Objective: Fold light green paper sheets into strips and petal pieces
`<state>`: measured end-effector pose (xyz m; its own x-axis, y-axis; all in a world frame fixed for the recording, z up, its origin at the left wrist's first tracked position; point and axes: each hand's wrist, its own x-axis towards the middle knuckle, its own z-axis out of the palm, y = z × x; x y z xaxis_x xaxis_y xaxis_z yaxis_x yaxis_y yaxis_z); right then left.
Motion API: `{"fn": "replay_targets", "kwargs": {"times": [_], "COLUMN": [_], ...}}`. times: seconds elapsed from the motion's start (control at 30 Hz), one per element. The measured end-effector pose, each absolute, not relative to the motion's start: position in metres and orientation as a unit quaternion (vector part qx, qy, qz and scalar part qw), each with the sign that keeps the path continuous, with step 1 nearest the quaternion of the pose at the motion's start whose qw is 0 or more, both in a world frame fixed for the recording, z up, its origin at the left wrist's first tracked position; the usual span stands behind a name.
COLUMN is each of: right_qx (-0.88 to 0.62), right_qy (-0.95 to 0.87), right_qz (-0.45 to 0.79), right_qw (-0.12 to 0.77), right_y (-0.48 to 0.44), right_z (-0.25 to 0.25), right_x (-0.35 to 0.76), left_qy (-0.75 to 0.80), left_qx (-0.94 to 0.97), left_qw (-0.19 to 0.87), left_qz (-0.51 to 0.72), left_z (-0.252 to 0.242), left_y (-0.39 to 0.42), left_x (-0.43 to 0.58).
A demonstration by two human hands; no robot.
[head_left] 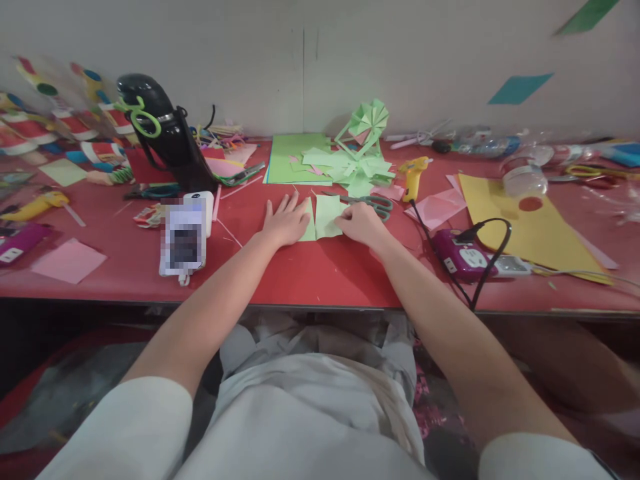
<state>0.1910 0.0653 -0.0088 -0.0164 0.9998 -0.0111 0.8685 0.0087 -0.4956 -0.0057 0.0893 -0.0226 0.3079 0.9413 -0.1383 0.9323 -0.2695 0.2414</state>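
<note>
Light green paper lies on the red table between my hands, with a dark line or gap dividing its left strip from the wider right part. My left hand rests flat over the left strip, its fingers spread. At the right edge of the paper, my right hand has its fingers curled and pressed together on it. Scissors with dark green handles lie just behind the right hand, partly covered by it. Behind the paper stands a folded green paper model, with leaf-like pieces around its base.
A phone and a black bottle stand to the left. On the right are a yellow glue gun, a purple power strip with a looping black cable, yellow card and a plastic bottle. The table's front edge runs below my forearms.
</note>
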Motion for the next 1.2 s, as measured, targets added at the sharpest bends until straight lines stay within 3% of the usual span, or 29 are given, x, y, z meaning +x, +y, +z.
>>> {"fn": "replay_targets", "kwargs": {"times": [0.23, 0.73, 0.87, 1.07, 1.2], "right_qx": [-0.654, -0.634, -0.643, -0.609, -0.501], "right_qy": [-0.688, -0.696, -0.676, -0.629, -0.715], "right_qz": [0.198, 0.23, 0.186, 0.02, 0.125], "right_qw": [0.244, 0.245, 0.31, 0.483, 0.472], "right_y": [0.064, 0.071, 0.079, 0.088, 0.079], "right_z": [-0.007, -0.013, -0.015, -0.019, -0.016], "right_x": [0.196, 0.211, 0.221, 0.23, 0.211], "left_qy": [0.59, 0.605, 0.592, 0.584, 0.552], "left_qx": [0.797, 0.786, 0.793, 0.772, 0.761], "left_qw": [0.126, 0.123, 0.108, 0.113, 0.136], "left_qz": [0.031, 0.037, 0.092, 0.224, 0.312], "left_z": [-0.026, -0.025, -0.027, -0.032, -0.032], "left_y": [0.091, 0.09, 0.091, 0.097, 0.101], "left_x": [-0.006, -0.006, -0.008, -0.011, -0.015]}}
